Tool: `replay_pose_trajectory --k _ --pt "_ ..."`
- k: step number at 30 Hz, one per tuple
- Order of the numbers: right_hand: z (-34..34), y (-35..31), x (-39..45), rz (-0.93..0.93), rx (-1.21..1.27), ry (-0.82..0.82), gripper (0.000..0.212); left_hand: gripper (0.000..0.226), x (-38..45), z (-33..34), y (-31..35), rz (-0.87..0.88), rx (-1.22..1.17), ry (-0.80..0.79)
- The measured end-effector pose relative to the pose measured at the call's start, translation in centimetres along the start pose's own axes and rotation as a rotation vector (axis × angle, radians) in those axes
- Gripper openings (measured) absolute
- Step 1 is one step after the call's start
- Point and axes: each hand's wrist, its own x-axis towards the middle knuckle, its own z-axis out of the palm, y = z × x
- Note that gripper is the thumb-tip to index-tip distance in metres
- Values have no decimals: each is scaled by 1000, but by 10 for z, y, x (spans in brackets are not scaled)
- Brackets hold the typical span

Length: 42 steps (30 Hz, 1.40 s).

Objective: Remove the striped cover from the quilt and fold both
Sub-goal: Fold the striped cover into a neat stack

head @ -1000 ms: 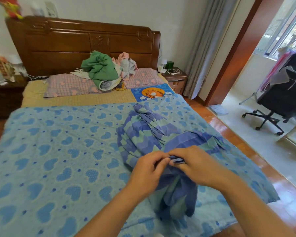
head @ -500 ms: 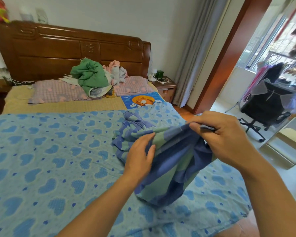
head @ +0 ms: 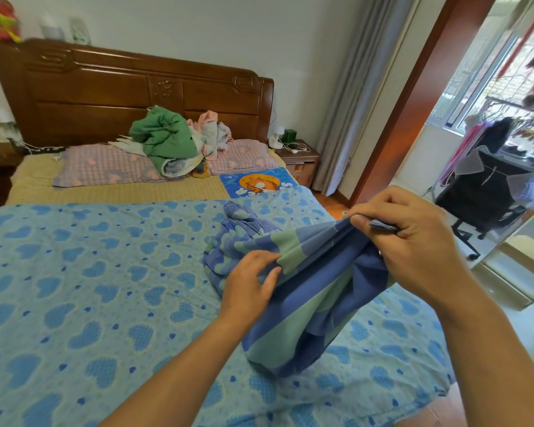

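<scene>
While right hand pinches cover edge aloft | left hand pinches fabric lower, seemingly | soft, light, floppy: hold hems | quilt flat

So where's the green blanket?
The green blanket is bundled at the far end of the bed, on the pink pillows against the wooden headboard.

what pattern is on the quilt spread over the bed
Light blue quilt with darker blue hearts and small dots, seen in the head view.
</scene>
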Motion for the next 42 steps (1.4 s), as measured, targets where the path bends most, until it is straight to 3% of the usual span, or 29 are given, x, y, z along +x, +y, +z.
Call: replay_pose_trajectory --k 10,14,16,18,20,26,28,30,33,35,37,39,40,42 --pt "-2 7 1 -38 28 71 11 12 2 -11 -16 -124 -10 15" --pt "3 28 -2 83 35 100 18 15 33 -59 -5 -153 55 73" --pt "5 38 -3 165 51 151 23 13 63 -102 18 -9 68 140" --pt "4 44 -1 218 88 269 25 7 86 -144 50 261 79 191" --pt "2 49 5 257 110 380 20 5 90 -163 64 413 111 154" --pt "19 63 7 357 61 449 16 18 9 -122 -20 -2 353 -74" --pt "30 71 3 397 -42 419 15 29 -19 -111 -44 -41 298 -173" --pt "39 81 -1 505 -90 402 16 25 -33 -103 -52 -129 166 -207" --pt "46 85 -4 648 51 387 18 21 -34 -98 -38 -268 -30 -216" --pt "50 70 -6 608 217 238 18 23 -27 -100 -10 -247 -138 -317" --pt "60 42 -12 453 317 -213 23 20 -21 -101 25 -161 -189 -459" --pt "80 13 -23 266 267 -679 53 20 -18 -98 52 -71 -222 -548" --pt "91 4 -31 174 187 -817 53 20 -19 -96 61 -32 -245 -572" --pt "106 -1 -39 45 25 -871 22 14 -24 -89 69 28 -253 -556"
